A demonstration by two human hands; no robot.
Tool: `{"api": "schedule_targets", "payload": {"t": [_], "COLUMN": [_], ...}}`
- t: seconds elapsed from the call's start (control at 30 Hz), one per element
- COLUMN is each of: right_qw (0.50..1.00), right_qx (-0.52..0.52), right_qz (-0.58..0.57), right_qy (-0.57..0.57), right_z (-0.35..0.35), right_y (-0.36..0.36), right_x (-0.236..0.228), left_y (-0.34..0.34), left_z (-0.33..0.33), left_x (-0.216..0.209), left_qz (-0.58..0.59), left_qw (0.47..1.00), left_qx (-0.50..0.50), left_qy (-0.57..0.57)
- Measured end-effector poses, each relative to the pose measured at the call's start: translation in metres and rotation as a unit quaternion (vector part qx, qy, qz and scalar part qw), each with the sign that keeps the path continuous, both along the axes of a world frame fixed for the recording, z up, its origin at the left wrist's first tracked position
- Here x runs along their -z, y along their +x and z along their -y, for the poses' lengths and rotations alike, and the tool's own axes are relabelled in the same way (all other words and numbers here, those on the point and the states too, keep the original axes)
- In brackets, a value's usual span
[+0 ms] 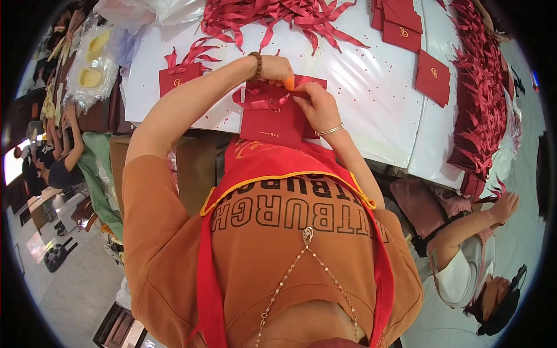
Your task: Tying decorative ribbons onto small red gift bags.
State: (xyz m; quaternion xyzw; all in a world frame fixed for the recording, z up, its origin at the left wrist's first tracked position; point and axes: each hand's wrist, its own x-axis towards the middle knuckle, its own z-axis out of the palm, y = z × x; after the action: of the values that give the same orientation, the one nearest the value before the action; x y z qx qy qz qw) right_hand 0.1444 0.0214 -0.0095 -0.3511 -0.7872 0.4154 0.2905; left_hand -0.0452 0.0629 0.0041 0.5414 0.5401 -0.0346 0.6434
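A small red paper bag with a ribbon handle lies at the table's near edge, in front of my body. My left hand, with a beaded bracelet at the wrist, is closed above the bag's top edge. A small orange piece shows at its fingertips; its kind is unclear. At the bag's upper right, my right hand pinches the top edge between thumb and fingers. More red paper shows behind the bag, partly hidden by my hands.
Another red bag lies to the left on the white table. Red ribbons are heaped at the back. Flat red bags lie at the right, before a long row of ribboned bags. Another person is at the right.
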Motion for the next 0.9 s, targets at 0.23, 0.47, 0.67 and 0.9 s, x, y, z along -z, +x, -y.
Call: {"api": "schedule_targets", "payload": {"t": [0.23,0.47,0.67,0.9], "right_qw": [1.0,0.998,0.999,0.999], "right_qx": [0.0,0.02,0.011,-0.01], "right_qz": [-0.006,-0.025,-0.011,-0.005], "right_qy": [-0.022,-0.056,-0.052,-0.044], "right_z": [-0.002,-0.003,-0.004,-0.006], "right_y": [0.005,0.007,0.004,0.002], "right_x": [0.004,0.012,0.006,0.011], "left_y": [0.002,-0.029,-0.024,-0.012], "left_z": [-0.001,0.0,0.017,0.012], "left_x": [0.005,0.011,0.014,0.001], "left_qz": [0.03,-0.067,-0.067,-0.001], "left_qw": [0.966,0.973,0.937,0.979], "left_qx": [-0.249,-0.1,-0.086,-0.139], "left_qy": [0.055,0.199,0.331,0.149]}}
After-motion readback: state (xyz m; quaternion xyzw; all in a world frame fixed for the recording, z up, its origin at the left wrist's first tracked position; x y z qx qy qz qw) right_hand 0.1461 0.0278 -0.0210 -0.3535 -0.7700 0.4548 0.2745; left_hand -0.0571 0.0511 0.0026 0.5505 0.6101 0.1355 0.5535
